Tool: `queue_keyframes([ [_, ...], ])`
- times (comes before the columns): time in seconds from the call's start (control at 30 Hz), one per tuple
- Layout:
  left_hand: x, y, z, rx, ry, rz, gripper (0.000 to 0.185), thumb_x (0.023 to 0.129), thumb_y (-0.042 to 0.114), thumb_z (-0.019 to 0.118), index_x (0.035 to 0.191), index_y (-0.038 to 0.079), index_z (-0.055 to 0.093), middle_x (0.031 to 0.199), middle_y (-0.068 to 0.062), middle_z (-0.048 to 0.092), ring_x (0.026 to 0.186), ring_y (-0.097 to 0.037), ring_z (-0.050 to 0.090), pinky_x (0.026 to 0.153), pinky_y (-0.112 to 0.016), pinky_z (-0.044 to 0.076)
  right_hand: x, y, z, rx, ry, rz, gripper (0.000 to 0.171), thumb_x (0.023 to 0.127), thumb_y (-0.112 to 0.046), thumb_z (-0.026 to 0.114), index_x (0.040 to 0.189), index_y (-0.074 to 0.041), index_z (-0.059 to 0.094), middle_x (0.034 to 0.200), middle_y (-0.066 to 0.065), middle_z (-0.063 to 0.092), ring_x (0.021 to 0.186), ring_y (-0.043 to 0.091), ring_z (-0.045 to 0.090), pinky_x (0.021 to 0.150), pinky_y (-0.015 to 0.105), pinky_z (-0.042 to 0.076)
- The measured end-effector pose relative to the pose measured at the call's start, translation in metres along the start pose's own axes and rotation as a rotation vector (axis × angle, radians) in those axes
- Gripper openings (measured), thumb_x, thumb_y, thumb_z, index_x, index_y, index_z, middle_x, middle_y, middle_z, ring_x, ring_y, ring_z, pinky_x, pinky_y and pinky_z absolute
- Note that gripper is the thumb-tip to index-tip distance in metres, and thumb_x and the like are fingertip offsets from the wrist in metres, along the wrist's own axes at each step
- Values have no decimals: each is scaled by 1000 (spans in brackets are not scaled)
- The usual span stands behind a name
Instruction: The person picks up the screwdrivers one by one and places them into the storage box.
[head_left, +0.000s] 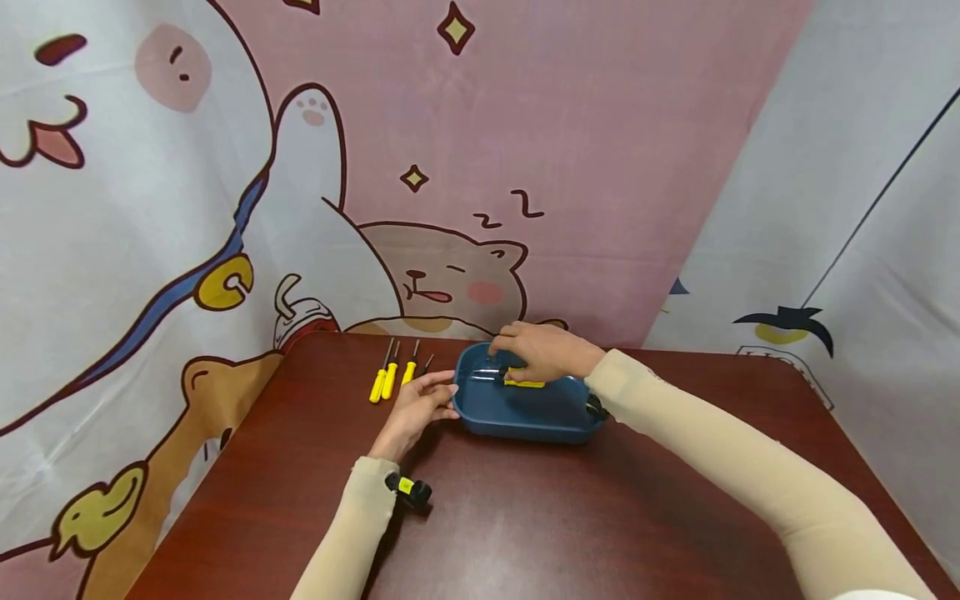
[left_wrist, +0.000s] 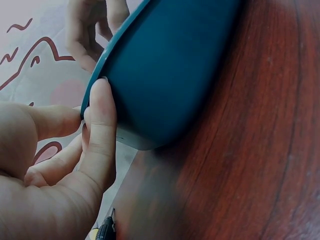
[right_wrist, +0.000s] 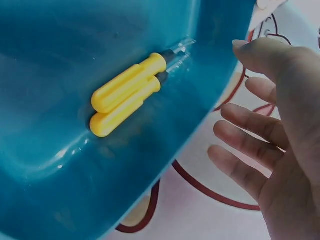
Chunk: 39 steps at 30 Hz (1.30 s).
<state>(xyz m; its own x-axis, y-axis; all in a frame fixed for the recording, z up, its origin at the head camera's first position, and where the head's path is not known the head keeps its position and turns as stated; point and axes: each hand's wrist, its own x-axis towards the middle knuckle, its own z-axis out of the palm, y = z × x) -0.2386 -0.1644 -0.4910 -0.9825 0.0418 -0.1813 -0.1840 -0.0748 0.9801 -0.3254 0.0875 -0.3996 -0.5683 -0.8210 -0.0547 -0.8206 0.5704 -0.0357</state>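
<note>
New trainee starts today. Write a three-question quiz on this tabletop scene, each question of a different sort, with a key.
1. True or false: the right hand grips a screwdriver.
2. Which part of the left hand presses the blue tray? A) palm B) thumb C) wrist
3. Fill in: the number of yellow-handled screwdrivers in the tray is ___.

Key
1. False; its fingers are spread and hold nothing.
2. B; the thumb lies against the tray's outer wall.
3. Two, side by side.
</note>
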Motion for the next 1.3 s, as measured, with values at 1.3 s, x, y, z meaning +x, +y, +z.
queue_keyframes([
  [1.3, 0, 0, 0, -31, -18, 3, 41, 98, 6, 66, 138, 0, 61, 105, -24, 66, 70, -16, 66, 68, -28, 64, -87, 22, 7, 139, 313, 367, 80, 91, -57, 70, 159, -28, 38, 168, 9, 30, 153, 37, 27, 122, 68, 22],
])
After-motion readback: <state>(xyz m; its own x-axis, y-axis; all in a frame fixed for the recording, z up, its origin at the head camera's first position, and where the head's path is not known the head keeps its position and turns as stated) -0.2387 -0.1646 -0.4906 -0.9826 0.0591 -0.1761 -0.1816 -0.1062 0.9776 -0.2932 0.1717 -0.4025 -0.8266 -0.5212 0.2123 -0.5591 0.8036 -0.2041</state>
